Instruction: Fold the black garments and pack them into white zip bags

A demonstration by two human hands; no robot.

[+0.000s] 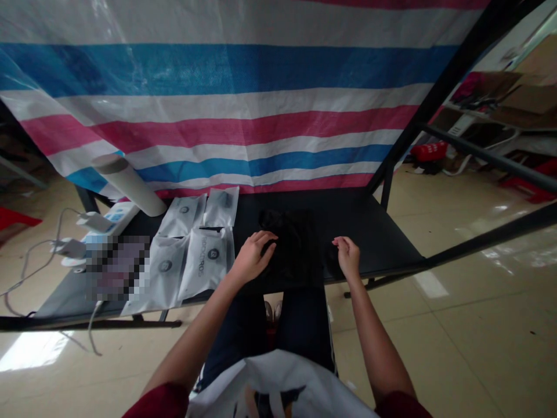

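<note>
A black, soft-looking item, perhaps folded cloth (298, 244), lies on the black tabletop in front of me, and its outline blends into the surface. My left hand (255, 255) rests at the item's left side with thumb and fingers apart, holding nothing I can see. To the right of it, my right hand (348, 256) is closed in a pinch above the tabletop. Dark material shows beside those fingertips, but I cannot make out what is between them. Several frosted white pouches (206, 267) with dark round logos lie left of my left hand.
At the left stand a tilted white bottle (130, 184) and a power strip (108, 223) with plugged-in chargers and cables. A blurred-out device (119, 267) lies near the table's front left. Striped sheeting (243, 128) hangs behind the black table (383, 238). Metal frame bars (487, 157) rise at the right.
</note>
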